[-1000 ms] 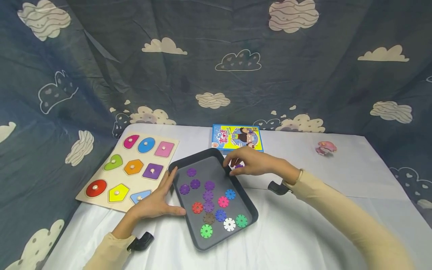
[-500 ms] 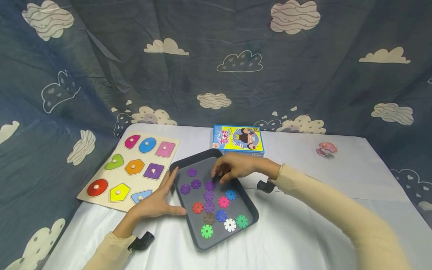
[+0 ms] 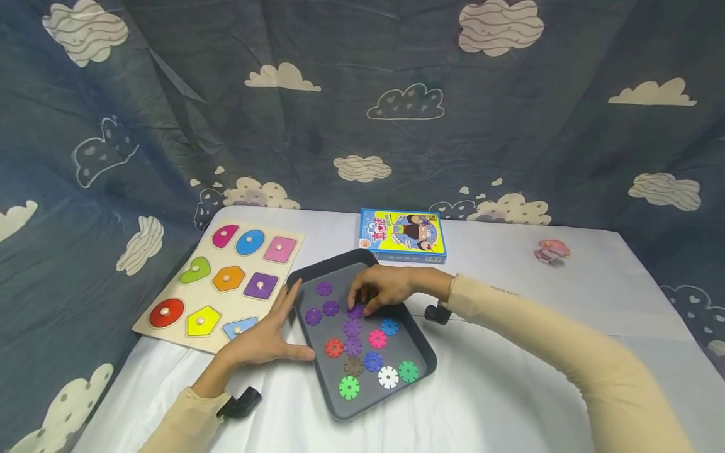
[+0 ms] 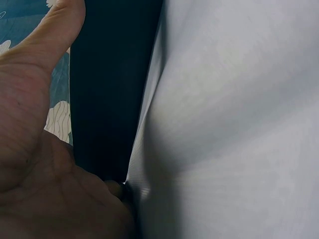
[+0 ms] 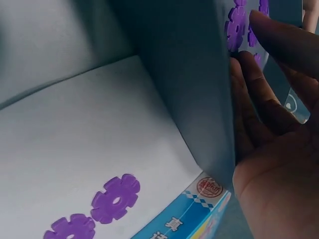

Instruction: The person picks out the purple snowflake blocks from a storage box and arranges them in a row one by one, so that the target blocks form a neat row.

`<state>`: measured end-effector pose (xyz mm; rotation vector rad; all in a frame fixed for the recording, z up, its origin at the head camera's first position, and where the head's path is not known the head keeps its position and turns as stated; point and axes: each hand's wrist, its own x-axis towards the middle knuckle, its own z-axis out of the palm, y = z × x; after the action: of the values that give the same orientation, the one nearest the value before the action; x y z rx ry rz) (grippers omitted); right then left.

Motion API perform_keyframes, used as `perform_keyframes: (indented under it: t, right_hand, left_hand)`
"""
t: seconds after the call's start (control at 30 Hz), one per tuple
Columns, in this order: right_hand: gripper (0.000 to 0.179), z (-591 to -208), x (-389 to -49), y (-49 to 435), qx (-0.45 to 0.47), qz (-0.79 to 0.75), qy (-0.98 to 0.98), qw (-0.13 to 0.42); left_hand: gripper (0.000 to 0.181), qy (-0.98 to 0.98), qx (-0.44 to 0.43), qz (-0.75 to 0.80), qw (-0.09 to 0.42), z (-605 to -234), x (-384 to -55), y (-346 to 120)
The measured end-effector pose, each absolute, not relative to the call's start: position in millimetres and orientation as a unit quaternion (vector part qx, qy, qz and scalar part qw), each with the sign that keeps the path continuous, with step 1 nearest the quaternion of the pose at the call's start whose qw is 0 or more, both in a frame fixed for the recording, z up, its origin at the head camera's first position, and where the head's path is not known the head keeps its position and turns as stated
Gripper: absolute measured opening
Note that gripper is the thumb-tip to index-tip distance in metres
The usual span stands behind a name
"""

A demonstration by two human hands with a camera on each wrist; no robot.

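My right hand reaches over the far right rim of the dark tray. Its thumb and fingertips stand at the edges of a purple notched disc on the tray floor; whether they pinch it cannot be told. In the right wrist view, that disc shows by the fingertips. More purple discs lie around it. My left hand rests along the tray's left side with fingers and thumb spread straight. The left wrist view shows this hand against the dark tray wall.
Red, pink, blue, brown, white and green discs fill the tray's near half. A shape puzzle board lies left, a cartoon box behind, a pink toy far right. Outside the tray, purple discs lie near the box.
My right hand has moved left and down, from above the tray's right rim to a purple disc inside, leaving a purple disc outside. The left hand stays at the tray's side.
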<state>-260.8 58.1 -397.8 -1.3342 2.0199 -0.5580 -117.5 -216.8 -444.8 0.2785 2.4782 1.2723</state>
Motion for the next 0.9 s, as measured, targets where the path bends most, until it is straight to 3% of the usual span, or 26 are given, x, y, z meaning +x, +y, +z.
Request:
perform_keyframes:
  t: [0.47, 0.9]
  right_hand:
    - [0.021, -389.9, -255.6, 39.3, -0.503, -0.151, 0.785, 0.328]
    - [0.015, -397.7, -253.2, 34.9, -0.516, -0.122, 0.802, 0.276]
  left_hand:
    - [0.133, 0.871, 0.092, 0.450, 0.175, -444.7, -117.6, -216.6]
    - [0.135, 0.874, 0.088, 0.444, 0.178, -443.3, -117.9, -216.0]
